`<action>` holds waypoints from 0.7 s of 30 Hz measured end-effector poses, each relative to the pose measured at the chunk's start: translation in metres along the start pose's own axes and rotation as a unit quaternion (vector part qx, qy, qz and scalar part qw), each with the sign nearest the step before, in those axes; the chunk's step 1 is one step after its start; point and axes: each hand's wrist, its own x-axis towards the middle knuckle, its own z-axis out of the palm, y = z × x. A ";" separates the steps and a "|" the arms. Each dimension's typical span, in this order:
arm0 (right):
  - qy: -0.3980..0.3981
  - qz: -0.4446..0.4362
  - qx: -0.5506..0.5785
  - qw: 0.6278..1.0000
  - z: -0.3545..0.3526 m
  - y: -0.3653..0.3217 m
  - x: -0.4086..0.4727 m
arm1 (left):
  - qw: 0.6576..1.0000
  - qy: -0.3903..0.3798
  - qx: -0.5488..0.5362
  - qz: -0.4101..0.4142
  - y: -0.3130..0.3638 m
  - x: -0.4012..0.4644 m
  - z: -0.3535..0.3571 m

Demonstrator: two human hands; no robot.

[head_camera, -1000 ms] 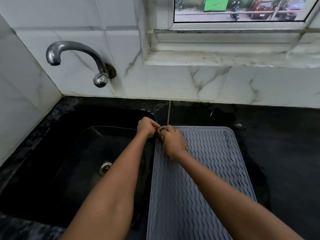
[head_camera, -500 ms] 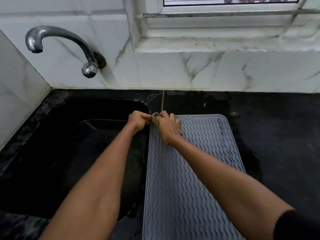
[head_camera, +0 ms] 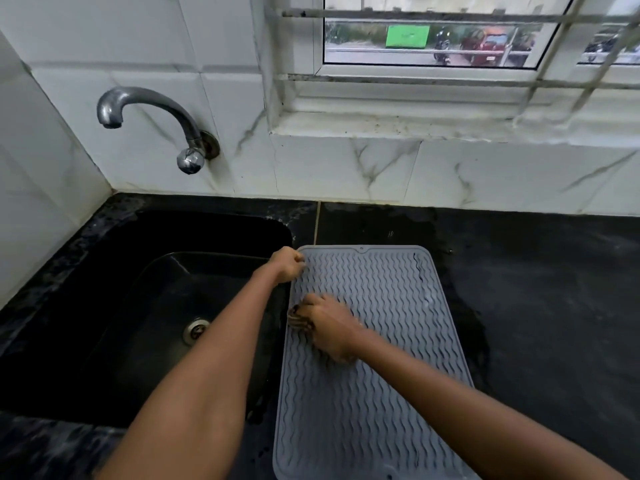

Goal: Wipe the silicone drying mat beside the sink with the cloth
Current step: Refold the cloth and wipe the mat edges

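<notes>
The cloth [head_camera: 298, 319] is gripped by the right hand [head_camera: 330, 329]; the mat [head_camera: 374, 358] is pinned at its far corner by the left hand's curled fingers [head_camera: 298, 264], its unwiped length stretching nearward.

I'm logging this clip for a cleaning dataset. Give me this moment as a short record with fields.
setting: black counter with sink, wall tap
mat: grey silicone drying mat, flat, right of sink
cloth: cloth bunched, pressed on mat near its left edge
right hand: right hand grips cloth
left hand: left hand pinches mat's far left corner
</notes>
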 end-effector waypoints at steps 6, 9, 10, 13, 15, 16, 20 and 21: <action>0.041 0.079 -0.005 0.996 0.001 -0.019 0.007 | 0.999 -0.021 0.016 -0.020 0.012 -0.039 0.004; 0.050 0.088 0.001 0.995 0.005 -0.031 -0.004 | 0.999 -0.023 0.025 -0.026 0.006 -0.059 0.012; 0.056 0.076 0.007 0.995 0.010 -0.035 -0.013 | 0.999 -0.026 0.027 -0.028 0.003 -0.064 0.015; 0.046 0.042 0.017 0.998 0.028 -0.050 -0.056 | 0.999 -0.034 0.034 -0.018 -0.004 -0.080 0.026; 0.027 0.019 0.019 0.999 0.035 -0.063 -0.085 | 0.998 -0.034 0.054 -0.005 -0.007 -0.091 0.035; 0.018 0.006 0.020 1.000 0.036 -0.068 -0.096 | 0.997 -0.032 0.067 -0.001 -0.007 -0.098 0.040; -0.022 -0.025 0.025 0.999 0.031 -0.072 -0.109 | 0.994 -0.040 0.102 0.007 -0.012 -0.122 0.054; -0.011 -0.018 0.029 0.999 0.028 -0.071 -0.108 | 0.993 -0.041 0.109 0.009 -0.014 -0.129 0.055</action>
